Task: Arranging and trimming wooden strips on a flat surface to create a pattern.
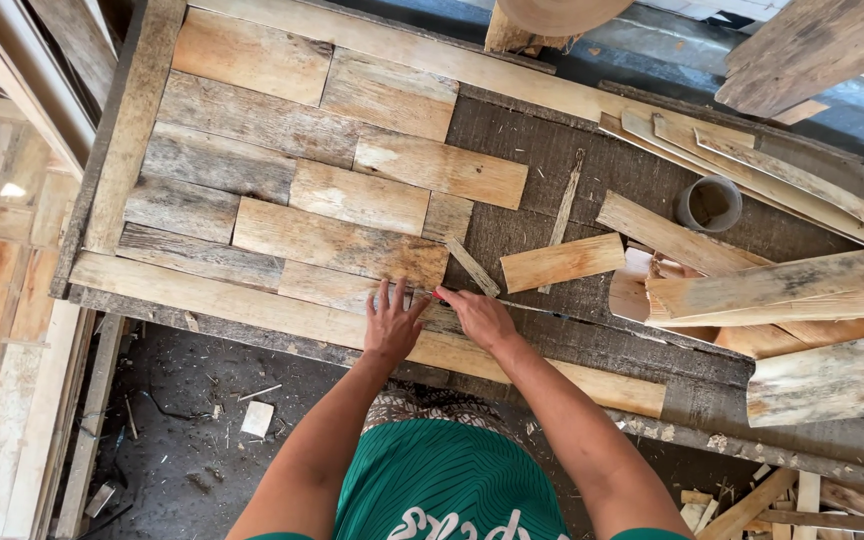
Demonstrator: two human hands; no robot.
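Pressing two hands, left hand (392,325) and right hand (479,316), onto one plank (337,287).

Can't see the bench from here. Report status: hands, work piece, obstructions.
Left hand flat on plank. Right hand pinching red pencil at plank's end. Loose wood sliver lies just beyond.

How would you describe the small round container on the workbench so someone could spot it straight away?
Start at the wooden workbench and look to its right side, past the patchwork of laid planks. Among the pile of loose offcuts stands a small grey cylindrical cup, open at the top. It is the only round thing among flat, straight-edged wood pieces.
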